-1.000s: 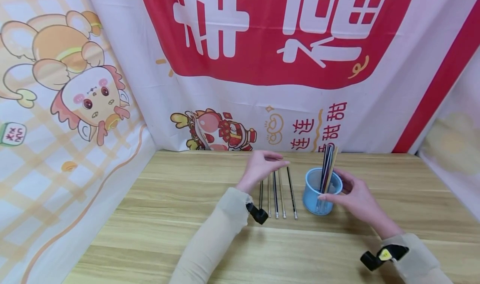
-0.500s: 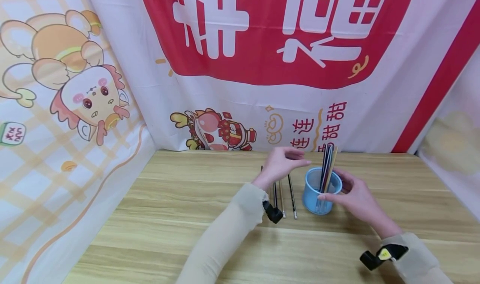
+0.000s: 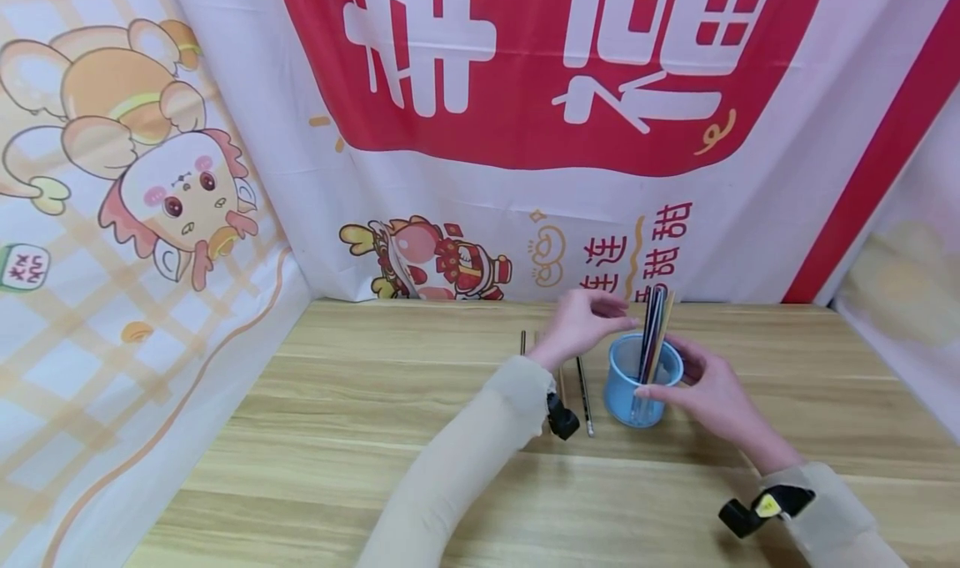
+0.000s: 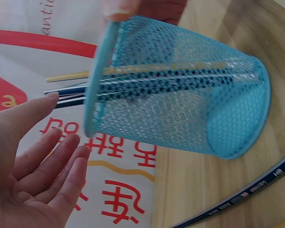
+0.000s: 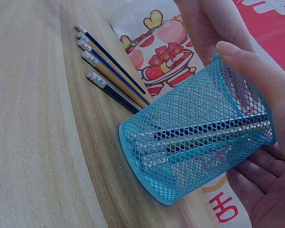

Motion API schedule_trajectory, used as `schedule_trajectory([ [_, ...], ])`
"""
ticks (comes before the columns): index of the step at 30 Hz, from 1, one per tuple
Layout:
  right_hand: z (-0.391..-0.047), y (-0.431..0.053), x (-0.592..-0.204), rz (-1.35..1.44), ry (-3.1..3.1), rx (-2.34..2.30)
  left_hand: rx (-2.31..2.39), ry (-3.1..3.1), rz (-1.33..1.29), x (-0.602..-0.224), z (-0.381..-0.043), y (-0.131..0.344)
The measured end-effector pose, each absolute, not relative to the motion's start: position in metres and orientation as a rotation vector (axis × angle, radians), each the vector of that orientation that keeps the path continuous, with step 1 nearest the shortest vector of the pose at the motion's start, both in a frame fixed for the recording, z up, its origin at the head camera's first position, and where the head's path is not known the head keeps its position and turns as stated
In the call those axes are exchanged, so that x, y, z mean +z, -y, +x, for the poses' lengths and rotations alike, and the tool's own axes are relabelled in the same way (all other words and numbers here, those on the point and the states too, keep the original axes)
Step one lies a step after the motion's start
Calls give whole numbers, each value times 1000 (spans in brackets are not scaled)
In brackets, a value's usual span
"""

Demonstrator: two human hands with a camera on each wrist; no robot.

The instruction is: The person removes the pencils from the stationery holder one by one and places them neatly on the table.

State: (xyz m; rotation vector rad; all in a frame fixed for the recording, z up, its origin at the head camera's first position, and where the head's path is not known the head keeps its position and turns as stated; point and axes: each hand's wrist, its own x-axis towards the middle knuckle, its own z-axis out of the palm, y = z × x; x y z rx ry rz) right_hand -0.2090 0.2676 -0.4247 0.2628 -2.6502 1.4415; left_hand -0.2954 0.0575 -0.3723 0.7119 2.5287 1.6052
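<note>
A light blue mesh pencil cup (image 3: 621, 399) stands upright on the table, with several pencils (image 3: 649, 334) leaning inside it. My right hand (image 3: 716, 397) grips the cup's rim, thumb at the near side and fingers around the back. Beside the cup's mouth hovers my left hand (image 3: 583, 324), holding nothing. In the left wrist view its fingers (image 4: 45, 164) are loosely spread, and its thumb overlaps the pencil tips; contact cannot be told. A row of pencils (image 5: 111, 92) with white erasers lies left of the cup, partly hidden by my left arm in the head view.
The wooden table (image 3: 315, 434) ends at a white and red printed cloth (image 3: 480, 184) hung behind it. Another printed cloth (image 3: 90, 301) borders the left side. Black wrist cameras sit on both sleeves.
My left hand has moved right from above the pencil row to the cup's mouth, with nothing in it. My right hand and the cup have stayed in place.
</note>
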Motion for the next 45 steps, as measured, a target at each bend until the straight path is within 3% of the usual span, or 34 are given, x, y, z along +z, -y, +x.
schedule_trajectory([
  [45, -210, -267, -425, 275, 2645, 1446, 1702, -2527, 708, -390, -293, -89],
])
